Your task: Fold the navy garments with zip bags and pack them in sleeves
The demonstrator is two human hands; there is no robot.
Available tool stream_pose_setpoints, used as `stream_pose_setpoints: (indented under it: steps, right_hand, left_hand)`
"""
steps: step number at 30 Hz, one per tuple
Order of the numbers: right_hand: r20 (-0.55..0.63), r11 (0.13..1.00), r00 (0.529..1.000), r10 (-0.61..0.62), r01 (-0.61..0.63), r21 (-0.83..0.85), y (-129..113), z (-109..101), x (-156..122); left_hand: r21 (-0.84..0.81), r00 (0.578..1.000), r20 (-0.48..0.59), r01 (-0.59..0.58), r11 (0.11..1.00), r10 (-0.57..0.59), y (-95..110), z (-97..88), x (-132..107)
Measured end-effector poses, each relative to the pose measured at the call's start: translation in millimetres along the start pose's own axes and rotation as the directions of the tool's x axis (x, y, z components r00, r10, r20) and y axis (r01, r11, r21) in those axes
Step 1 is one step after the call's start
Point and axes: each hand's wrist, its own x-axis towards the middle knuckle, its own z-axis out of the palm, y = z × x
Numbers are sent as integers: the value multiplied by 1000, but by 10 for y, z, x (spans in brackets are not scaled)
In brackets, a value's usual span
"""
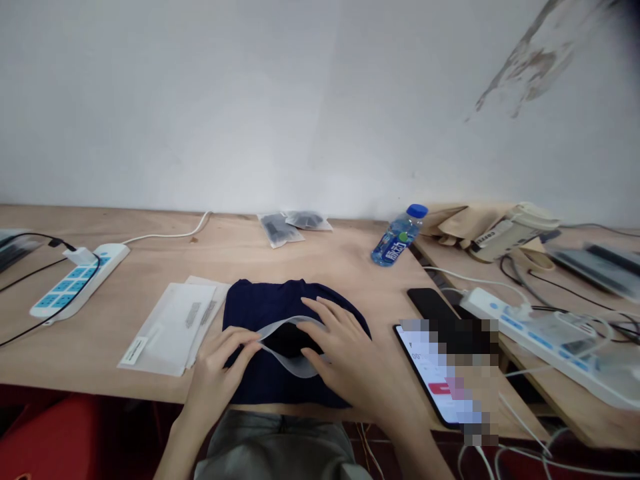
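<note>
The left hand [220, 365] is closed to a pinch, its fingertips on the rim of a frosted plastic bag [295, 363]. The right hand [345, 353] is open and spread across the bag's mouth, with the thumb near the lower rim. A black cloth [287, 340] fills the mouth, between the 2 hands. The bag lies on a folded navy garment [273, 377], which rests on a plywood surface [310, 260]. Grey trousers [275, 443] show at the near edge.

Left of the garment lie 2 flat white packets [170, 327], and beyond them is a blue-and-white power strip [75, 280]. To the right, a phone [425, 373] lies lit, partly blurred out, touching the end of a black phone [425, 303]. A second power strip [530, 333] sits farther right, tangled in cables. At the back stand a water bottle [397, 237], lying on its side, 2 bagged black items [295, 223] and crumpled kraft paper [465, 223].
</note>
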Motion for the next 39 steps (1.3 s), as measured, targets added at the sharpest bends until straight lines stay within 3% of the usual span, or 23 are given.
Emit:
stream_pose_setpoints:
  steps: [4,7,10,14,16,20,23,26,30,34,37,39]
  right_hand:
    - [93,988,995,19,-4,-157,50,321,33]
    - [148,980,989,-2,32,-198,91,437,26]
    - [154,982,987,-54,80,-174,100,348,18]
    - [-17,992,994,-110,109,-67,59,72,21]
    - [-98,991,986,-134,136,12,35,-30,26]
    - [-218,979,966,-138,166,120,36,-52,32]
    - [-252,975,960,-118,160,153,70,25,25]
    - [-295,972,947,-125,176,153,103,88,9]
    - [-350,971,934,-72,146,189,140,109,-31]
    - [-380,964,924,44,61,258,183,113,-74]
    - [-409,952,900,147,-17,305,236,142,-83]
    - [-410,940,888,209,-66,335,278,169,-83]
  left_hand:
    - [-12,995,54,90,996,-89,23,-23,-16]
    - [-2,965,185,191,982,-187,46,-83,81]
    - [23,927,256,277,960,-274,24,-143,319]
    - [23,904,276,333,943,-327,-73,-110,669]
    - [4,851,395,375,927,-346,-94,-56,761]
    - [-137,692,657,500,855,-299,-64,53,757]
    - [-252,657,703,589,768,-273,-96,134,681]
    - [-303,689,644,630,715,-333,-218,191,608]
    - [-297,786,441,583,756,-432,-428,91,540]
    - [-173,857,227,503,847,-463,-696,-284,501]
    - [-2,914,45,403,915,-403,-1012,-679,473]
    - [40,919,-27,393,919,-392,-1272,-945,440]
